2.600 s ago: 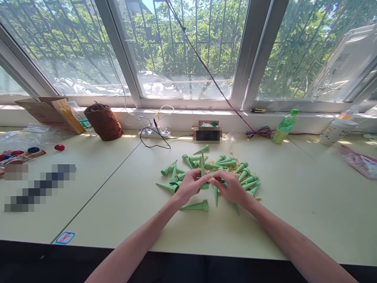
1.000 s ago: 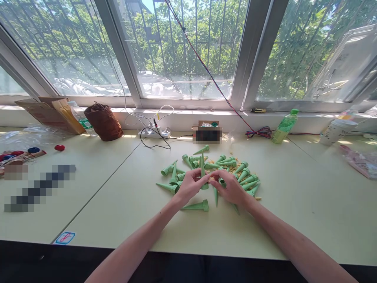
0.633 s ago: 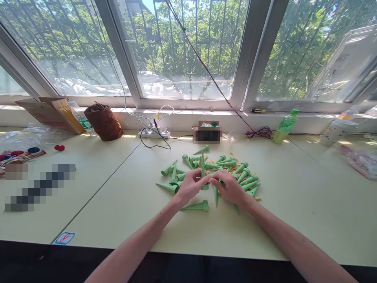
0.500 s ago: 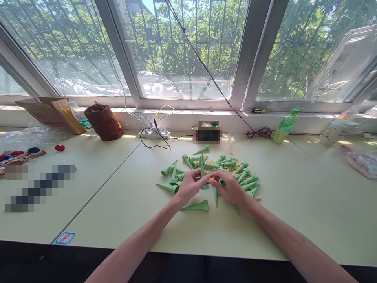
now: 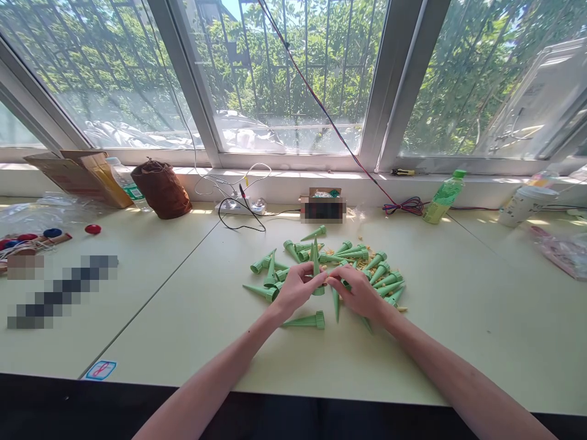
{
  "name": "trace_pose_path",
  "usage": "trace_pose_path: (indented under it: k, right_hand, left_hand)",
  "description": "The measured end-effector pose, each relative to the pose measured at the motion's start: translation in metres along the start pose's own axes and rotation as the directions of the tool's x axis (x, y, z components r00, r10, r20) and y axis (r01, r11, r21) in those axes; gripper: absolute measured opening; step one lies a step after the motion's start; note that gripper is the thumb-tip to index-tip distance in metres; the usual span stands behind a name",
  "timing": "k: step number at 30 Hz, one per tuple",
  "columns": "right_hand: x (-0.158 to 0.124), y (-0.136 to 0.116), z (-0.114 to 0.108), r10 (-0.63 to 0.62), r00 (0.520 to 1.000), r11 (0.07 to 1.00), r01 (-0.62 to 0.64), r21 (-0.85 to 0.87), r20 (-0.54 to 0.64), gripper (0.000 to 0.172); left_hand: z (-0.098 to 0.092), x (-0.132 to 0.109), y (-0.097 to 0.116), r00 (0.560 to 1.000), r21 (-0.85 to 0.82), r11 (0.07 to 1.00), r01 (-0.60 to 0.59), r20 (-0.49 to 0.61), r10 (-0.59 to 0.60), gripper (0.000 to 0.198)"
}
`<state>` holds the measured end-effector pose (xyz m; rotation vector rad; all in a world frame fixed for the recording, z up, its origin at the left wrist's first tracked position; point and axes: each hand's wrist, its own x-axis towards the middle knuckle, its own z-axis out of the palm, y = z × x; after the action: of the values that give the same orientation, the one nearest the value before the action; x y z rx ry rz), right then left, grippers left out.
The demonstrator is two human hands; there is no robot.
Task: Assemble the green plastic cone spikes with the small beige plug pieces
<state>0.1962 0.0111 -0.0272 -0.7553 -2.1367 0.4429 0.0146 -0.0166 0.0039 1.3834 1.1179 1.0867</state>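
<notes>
My left hand point(image 5: 297, 287) is closed around a green plastic plant watering spike point(image 5: 316, 260), held upright with its pointed end up and its wide ribbed end down. My right hand point(image 5: 355, 287) meets it from the right, thumb and forefinger pinched together beside the spike. Something small and pale seems to sit at those fingertips, too small to make out. Several more green spikes point(image 5: 378, 260) lie in a loose pile around and behind both hands. Small yellowish pieces point(image 5: 402, 309) are scattered among them. One single spike point(image 5: 305, 320) rests on the table nearer to me, below my left wrist.
Along the window side of the table point(image 5: 192, 342) stand a brown cloth bag point(image 5: 161, 189), a power strip point(image 5: 241, 206), a small box point(image 5: 323, 208), a green bottle point(image 5: 444, 197) and a paper cup point(image 5: 526, 205). A red ball point(image 5: 93, 230) lies at the left.
Both hands stay almost in place. My right fingertips have shifted very slightly beside the upright spike, which remains in my left hand.
</notes>
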Motion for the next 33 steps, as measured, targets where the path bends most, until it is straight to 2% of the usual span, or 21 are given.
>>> trace_pose_path:
  k: [10, 15, 17, 29, 33]
  right_hand:
    - [0.0015, 0.0012, 0.0, -0.01, 1.0, 1.0, 0.011, -0.028, 0.009, 0.042]
    - [0.0001, -0.0012, -0.0009, 0.016, 1.0, 1.0, -0.016, 0.019, -0.014, 0.018]
    - [-0.0003, -0.0019, -0.0008, 0.012, 1.0, 0.999, -0.012, 0.03, -0.012, 0.014]
    - [0.0004, 0.0016, 0.0008, -0.014, 0.999, 0.999, 0.015, -0.04, 0.029, 0.04]
    - [0.0005, -0.0007, -0.0004, -0.001, 1.0, 1.0, 0.001, -0.018, 0.008, 0.033]
  left_hand:
    - [-0.001, 0.001, -0.0044, 1.0, 0.043, 0.999, 0.007, 0.001, -0.007, 0.04]
    - [-0.0008, 0.0007, -0.0036, 1.0, -0.003, 1.0, 0.002, -0.007, -0.002, 0.039]
    - [-0.0007, 0.0005, -0.0029, 1.0, -0.014, 1.0, 0.004, -0.016, -0.004, 0.04]
    - [-0.0003, 0.0005, -0.003, 1.0, 0.03, 1.0, -0.003, 0.014, 0.003, 0.04]
    - [0.0002, 0.0001, -0.0016, 1.0, 0.023, 1.0, -0.006, -0.001, 0.007, 0.04]
